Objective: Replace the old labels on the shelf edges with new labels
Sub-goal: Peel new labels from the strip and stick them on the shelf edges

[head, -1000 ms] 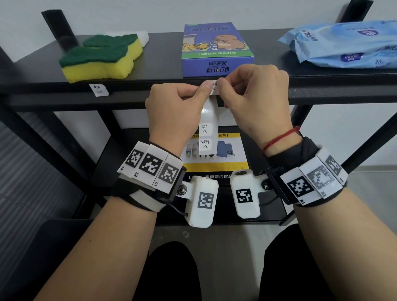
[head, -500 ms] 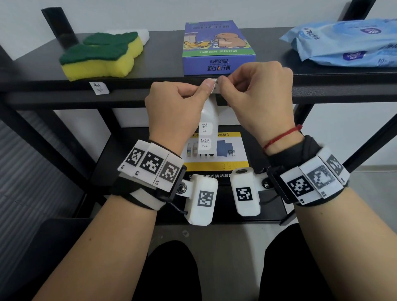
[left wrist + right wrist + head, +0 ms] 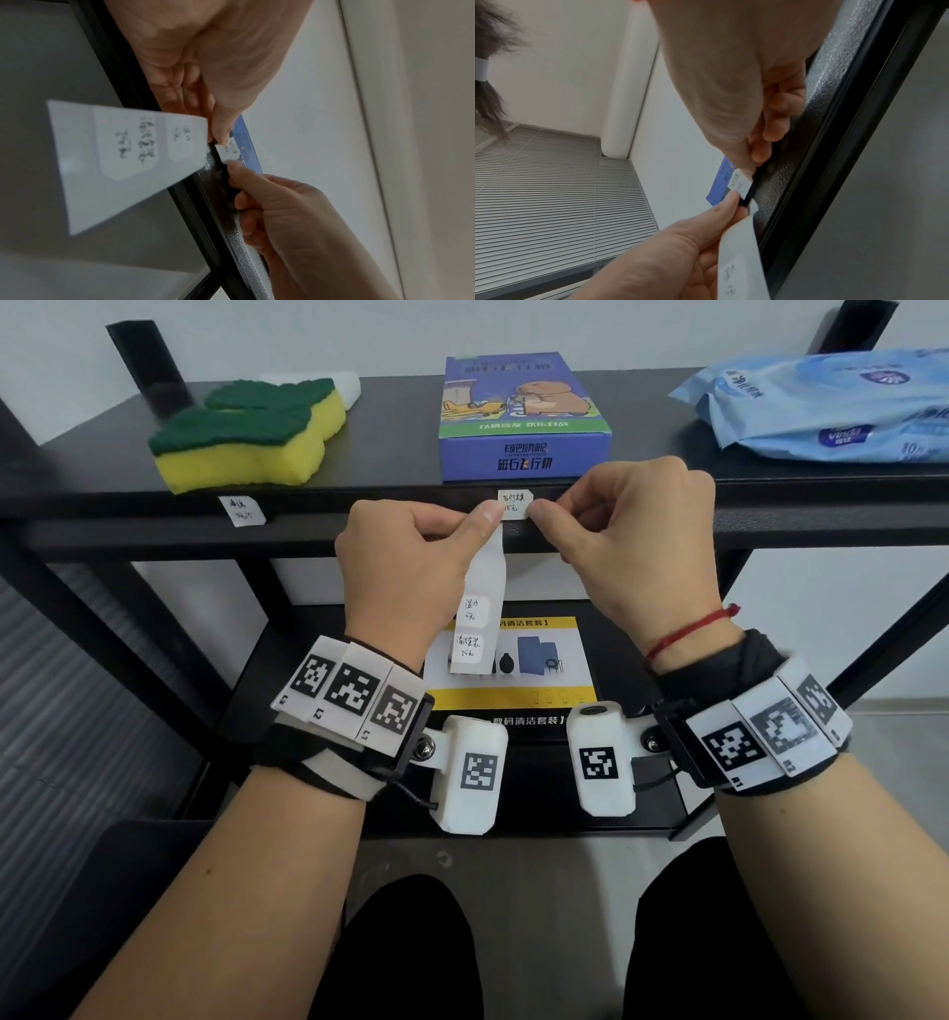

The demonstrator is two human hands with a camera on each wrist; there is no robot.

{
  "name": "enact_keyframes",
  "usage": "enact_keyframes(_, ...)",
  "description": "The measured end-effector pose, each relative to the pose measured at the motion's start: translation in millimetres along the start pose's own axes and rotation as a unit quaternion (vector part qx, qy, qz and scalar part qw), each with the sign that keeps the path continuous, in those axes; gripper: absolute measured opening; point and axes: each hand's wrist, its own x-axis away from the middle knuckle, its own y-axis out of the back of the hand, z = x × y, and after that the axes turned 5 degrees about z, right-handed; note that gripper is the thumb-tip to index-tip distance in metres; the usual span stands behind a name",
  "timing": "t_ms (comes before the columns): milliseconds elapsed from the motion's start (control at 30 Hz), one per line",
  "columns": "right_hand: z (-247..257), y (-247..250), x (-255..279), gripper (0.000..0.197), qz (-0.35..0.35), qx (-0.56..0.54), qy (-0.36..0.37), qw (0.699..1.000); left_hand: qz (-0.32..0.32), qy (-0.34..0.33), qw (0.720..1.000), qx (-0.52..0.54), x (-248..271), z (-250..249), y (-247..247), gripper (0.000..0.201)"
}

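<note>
Both hands were raised to the front edge of the black shelf [image 3: 770,526], just below the purple game box [image 3: 524,418]. A small white label [image 3: 515,504] with handwriting sat against that edge, directly under the box. The left hand [image 3: 411,567] had its fingers curled, the thumb and forefinger pinching the top of a white backing strip [image 3: 482,608] that hung down from the grip; the thumb tip touched the label's left side. Two more handwritten stickers remained on the strip's lower half. The right hand [image 3: 631,541] was curled too, its thumb tip touching the label's right side; whether it pinched or only pressed the label could not be told. Farther left on the same edge another label [image 3: 241,509] was stuck below the green-and-yellow sponges [image 3: 246,433]. A blue wipes pack [image 3: 832,403] lay at the right.
</note>
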Motion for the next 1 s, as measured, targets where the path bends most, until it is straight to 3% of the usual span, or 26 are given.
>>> enact_keyframes(233,0,-1,-1,0.038,0.004,-0.013,-0.001,1.0,0.01,-0.011,1.0,-0.004,1,2,1,0.025)
enact_keyframes(400,-4,-1,-1,0.027,0.008,-0.007,0.004,1.0,0.014,-0.009,1.0,-0.009,-1,3,2,0.024)
enact_keyframes(600,-4,-1,-3,0.034,0.016,-0.013,0.005,1.0,0.021,-0.011,1.0,-0.003,-3,4,2,0.027)
enact_keyframes(767,-8,9,2,0.025,0.025,0.003,0.005,1.0,0.098,-0.021,0.995,0.006,9,8,0,0.016)
enact_keyframes(867,-13,25,7,0.028,0.091,-0.009,-0.018,0.996,0.162,-0.034,0.985,0.039,24,8,-8,0.01)
enact_keyframes(1000,-33,36,19,0.032,0.257,0.028,-0.09,0.962,0.217,-0.007,0.974,0.066,34,13,-38,0.013)
